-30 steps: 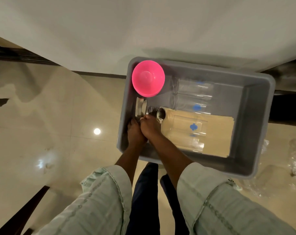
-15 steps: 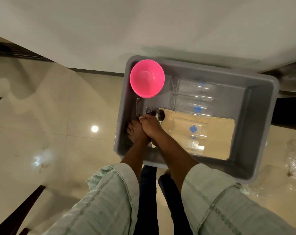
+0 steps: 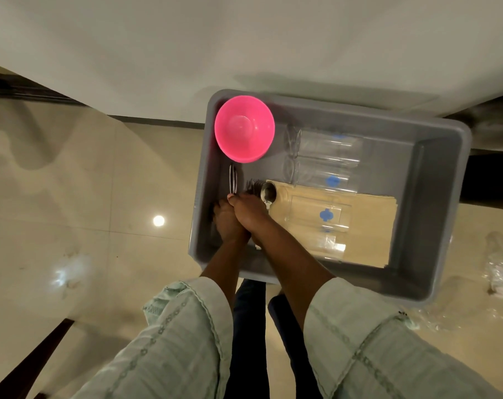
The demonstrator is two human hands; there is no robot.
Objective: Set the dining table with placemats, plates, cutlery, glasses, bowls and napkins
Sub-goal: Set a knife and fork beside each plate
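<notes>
Fingers of both hands curled under and out of sight down in the grey tub (image 3: 434, 197); cutlery handles (image 3: 251, 188) buried beneath the right hand (image 3: 248, 211), left hand (image 3: 225, 223) half covered by it; grip impossible to judge; clear glasses (image 3: 325, 156) barely traceable

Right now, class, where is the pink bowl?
In the head view, the pink bowl sits in the far left corner of the grey tub, left of the clear glasses and beyond the cutlery.
</notes>
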